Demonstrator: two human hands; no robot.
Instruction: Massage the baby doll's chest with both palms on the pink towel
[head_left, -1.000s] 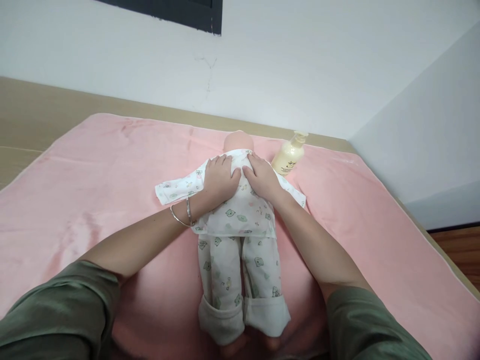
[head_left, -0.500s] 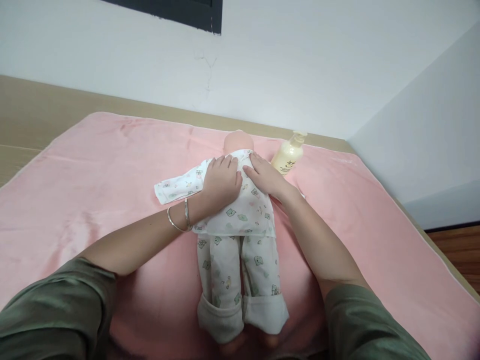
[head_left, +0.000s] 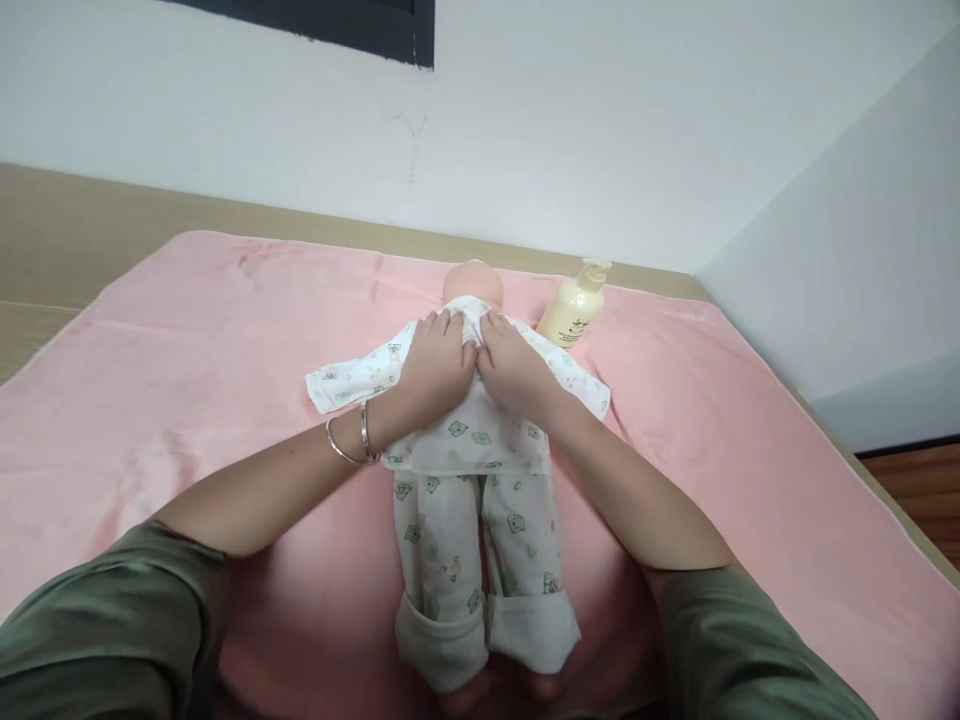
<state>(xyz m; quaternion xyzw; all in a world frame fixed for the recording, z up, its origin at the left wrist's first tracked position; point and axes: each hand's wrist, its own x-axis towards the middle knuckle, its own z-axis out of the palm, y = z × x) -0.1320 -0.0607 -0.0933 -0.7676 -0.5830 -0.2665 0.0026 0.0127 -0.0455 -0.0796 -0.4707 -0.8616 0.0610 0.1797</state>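
Note:
A baby doll lies stretched out with its smooth round head away from me. It wears a white patterned long-sleeved top and matching trousers with turned-up cuffs. Both sleeves spread out to the sides. My left hand rests flat on the upper left of the top, fingers extended toward the head. Beside it my right hand lies the same way on the upper right, and the thumbs meet or nearly meet at the middle. The doll's face does not show.
A pale yellow pump bottle stands tilted in view, just beyond the doll's right-hand sleeve. The pink blanket lies under everything, on a tan surface. A white wall rises behind, with another wall at the right.
My right hand has moved inward and slightly toward me, closer to my left hand. More of the right-hand sleeve now shows. My left hand stays almost in place.

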